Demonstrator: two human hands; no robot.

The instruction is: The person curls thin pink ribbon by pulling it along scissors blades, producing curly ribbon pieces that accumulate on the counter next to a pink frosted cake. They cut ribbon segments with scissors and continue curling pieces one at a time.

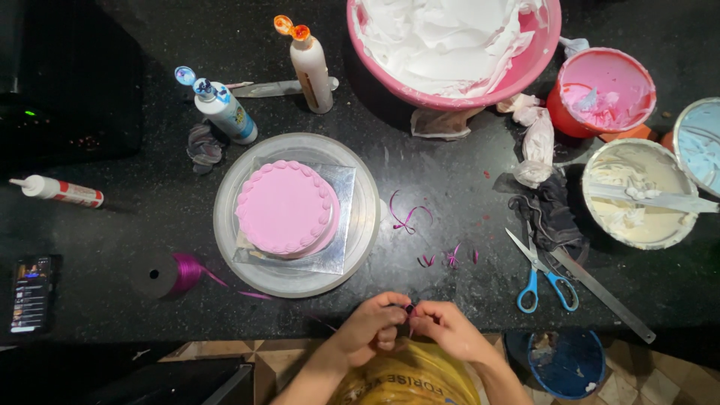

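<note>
Head view: your left hand [373, 326] and right hand [448, 328] pinch a mostly hidden purple ribbon [409, 308] at the counter edge [225, 330], below the cake [285, 207].

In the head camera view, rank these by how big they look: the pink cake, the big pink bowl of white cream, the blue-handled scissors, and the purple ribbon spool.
1. Big pink bowl of white cream, though its top is cropped by the frame.
2. Pink cake.
3. Blue-handled scissors.
4. Purple ribbon spool.
All sit on the same counter, so nearness hardly skews this.
</note>
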